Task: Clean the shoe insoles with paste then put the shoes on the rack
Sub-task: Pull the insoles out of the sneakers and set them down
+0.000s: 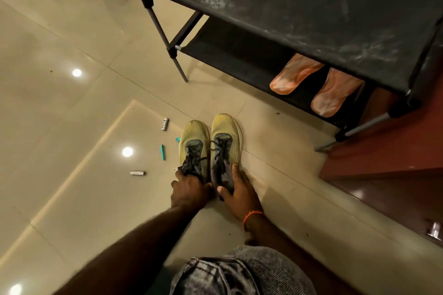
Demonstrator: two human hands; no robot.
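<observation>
Two yellow-green shoes with dark laces stand side by side on the tiled floor, toes pointing away from me. My left hand (pixel 189 187) grips the heel of the left shoe (pixel 194 143). My right hand (pixel 237 189) grips the heel and collar of the right shoe (pixel 226 136). Two orange insoles, smeared white, lie on the lower shelf of the black shoe rack (pixel 299 17): one insole (pixel 293 74) to the left, the other insole (pixel 335 92) to its right. Both stick out over the shelf's front edge.
On the floor left of the shoes lie a small paste tube (pixel 165 124), a teal toothbrush (pixel 162 152), a teal scrap (pixel 177 139) and a second small tube (pixel 137 173). A dark red step (pixel 383 151) sits to the right. The rack's top shelf is dusty.
</observation>
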